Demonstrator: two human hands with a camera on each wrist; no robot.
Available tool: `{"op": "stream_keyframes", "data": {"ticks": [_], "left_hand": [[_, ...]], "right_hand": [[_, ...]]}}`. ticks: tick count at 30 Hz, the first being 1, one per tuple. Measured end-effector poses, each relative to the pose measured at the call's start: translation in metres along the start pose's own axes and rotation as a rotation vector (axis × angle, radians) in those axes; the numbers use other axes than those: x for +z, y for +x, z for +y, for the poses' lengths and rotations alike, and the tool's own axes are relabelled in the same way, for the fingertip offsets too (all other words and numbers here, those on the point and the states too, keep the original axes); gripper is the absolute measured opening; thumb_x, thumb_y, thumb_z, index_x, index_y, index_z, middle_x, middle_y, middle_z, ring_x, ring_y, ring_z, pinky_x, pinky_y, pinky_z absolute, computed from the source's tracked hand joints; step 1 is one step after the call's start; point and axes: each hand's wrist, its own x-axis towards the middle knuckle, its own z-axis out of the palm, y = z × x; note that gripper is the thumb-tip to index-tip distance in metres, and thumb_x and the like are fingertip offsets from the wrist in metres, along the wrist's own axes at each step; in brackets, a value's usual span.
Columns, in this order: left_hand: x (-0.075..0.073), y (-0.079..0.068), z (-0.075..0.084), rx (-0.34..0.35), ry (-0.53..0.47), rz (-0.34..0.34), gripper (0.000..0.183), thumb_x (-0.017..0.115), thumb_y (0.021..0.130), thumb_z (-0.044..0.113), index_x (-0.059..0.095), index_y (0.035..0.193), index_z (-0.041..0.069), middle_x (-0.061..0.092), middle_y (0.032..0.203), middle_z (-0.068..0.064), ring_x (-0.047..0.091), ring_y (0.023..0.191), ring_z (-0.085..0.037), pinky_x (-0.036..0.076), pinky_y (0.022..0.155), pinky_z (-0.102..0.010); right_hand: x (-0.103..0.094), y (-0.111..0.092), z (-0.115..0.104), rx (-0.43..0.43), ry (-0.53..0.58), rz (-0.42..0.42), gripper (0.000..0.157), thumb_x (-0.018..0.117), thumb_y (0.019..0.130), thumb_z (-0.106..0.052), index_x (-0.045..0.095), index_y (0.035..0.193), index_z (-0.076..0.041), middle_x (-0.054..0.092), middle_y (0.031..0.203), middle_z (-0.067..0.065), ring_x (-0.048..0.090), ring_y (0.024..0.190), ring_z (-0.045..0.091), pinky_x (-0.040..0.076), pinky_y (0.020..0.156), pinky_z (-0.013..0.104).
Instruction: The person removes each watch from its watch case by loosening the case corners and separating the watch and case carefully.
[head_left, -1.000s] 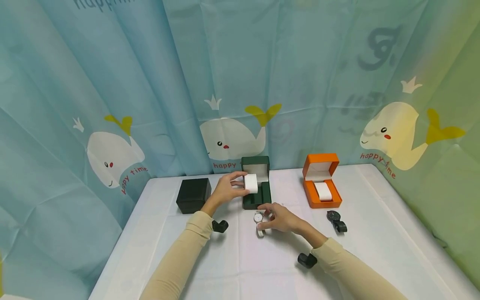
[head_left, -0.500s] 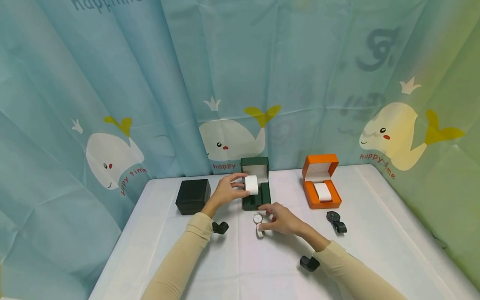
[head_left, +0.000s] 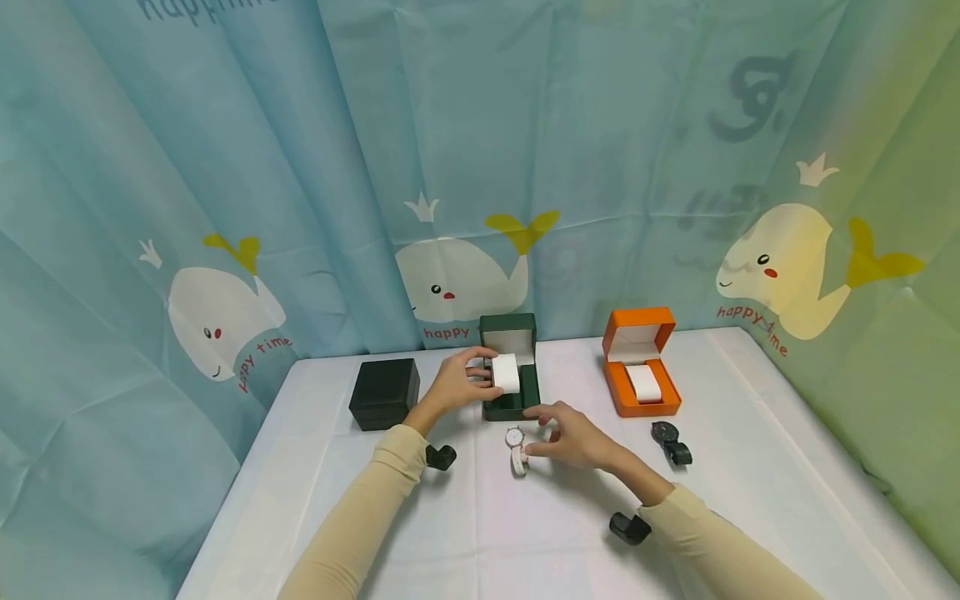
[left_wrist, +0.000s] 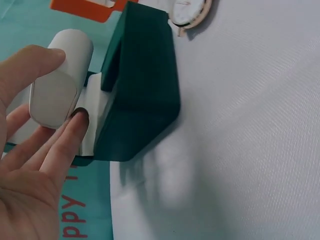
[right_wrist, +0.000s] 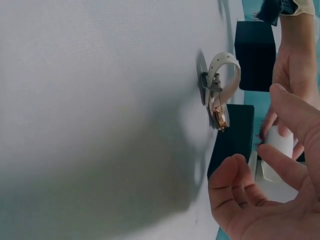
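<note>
My left hand [head_left: 452,387] pinches a white watch cushion [head_left: 506,374] between thumb and fingers over the open green watch box [head_left: 530,385]. The left wrist view shows the cushion's rounded end [left_wrist: 54,97] up close, with the thumb on top. A white-strapped wristwatch [head_left: 515,437] lies on the table in front of the green box, its strap buckled in a loop in the right wrist view. Beside it, on its right, is my right hand [head_left: 576,437], thumb and fingers spread apart with nothing between them.
A closed black box [head_left: 385,393] stands left of the left hand. Farther right, an open orange watch box [head_left: 647,387] holds a white cushion, with a black watch [head_left: 671,442] lying in front of it. Behind the white-covered table [head_left: 555,550] hangs a whale-print curtain [head_left: 465,150].
My right hand has drawn slightly right, away from the white-strapped wristwatch, and its fingers have spread. The watch cushion in my left hand has shifted slightly right and lower over the green box.
</note>
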Motion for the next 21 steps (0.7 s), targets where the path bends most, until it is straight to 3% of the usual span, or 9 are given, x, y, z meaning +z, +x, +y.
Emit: {"op": "stream_keyframes", "data": {"ticks": [6, 10, 16, 21], "left_hand": [[0.001, 0.001, 0.000, 0.114, 0.263, 0.022, 0.056, 0.090, 0.080, 0.019, 0.066, 0.129, 0.013, 0.068, 0.123, -0.015, 0.069, 0.108, -0.034, 0.060, 0.087, -0.043], [0.000, 0.003, 0.002, 0.125, 0.432, 0.025, 0.057, 0.091, 0.078, 0.028, 0.068, 0.129, 0.017, 0.070, 0.120, -0.011, 0.065, 0.111, -0.033, 0.055, 0.088, -0.047], [-0.001, 0.006, 0.004, 0.079, 0.486, -0.012, 0.058, 0.090, 0.078, 0.033, 0.067, 0.130, 0.020, 0.064, 0.121, -0.012, 0.058, 0.114, -0.037, 0.049, 0.091, -0.050], [-0.001, 0.007, 0.003, 0.057, 0.499, -0.044, 0.058, 0.090, 0.078, 0.035, 0.067, 0.129, 0.021, 0.063, 0.122, -0.011, 0.056, 0.114, -0.033, 0.049, 0.093, -0.050]], "right_hand": [[-0.004, -0.002, 0.001, 0.019, -0.001, 0.014, 0.061, 0.083, 0.088, -0.027, 0.060, 0.139, -0.001, 0.059, 0.115, 0.019, 0.060, 0.079, 0.016, 0.051, 0.070, 0.031], [-0.007, -0.004, 0.003, 0.022, -0.004, 0.019, 0.061, 0.083, 0.088, -0.027, 0.060, 0.139, -0.001, 0.058, 0.116, 0.021, 0.060, 0.079, 0.016, 0.052, 0.072, 0.032], [-0.011, -0.005, 0.008, 0.020, -0.009, 0.030, 0.060, 0.082, 0.089, -0.028, 0.060, 0.139, -0.003, 0.058, 0.117, 0.022, 0.060, 0.079, 0.015, 0.051, 0.072, 0.032], [-0.013, -0.006, 0.012, 0.013, -0.012, 0.037, 0.061, 0.082, 0.089, -0.028, 0.060, 0.140, -0.003, 0.059, 0.115, 0.021, 0.060, 0.079, 0.015, 0.052, 0.073, 0.033]]}}
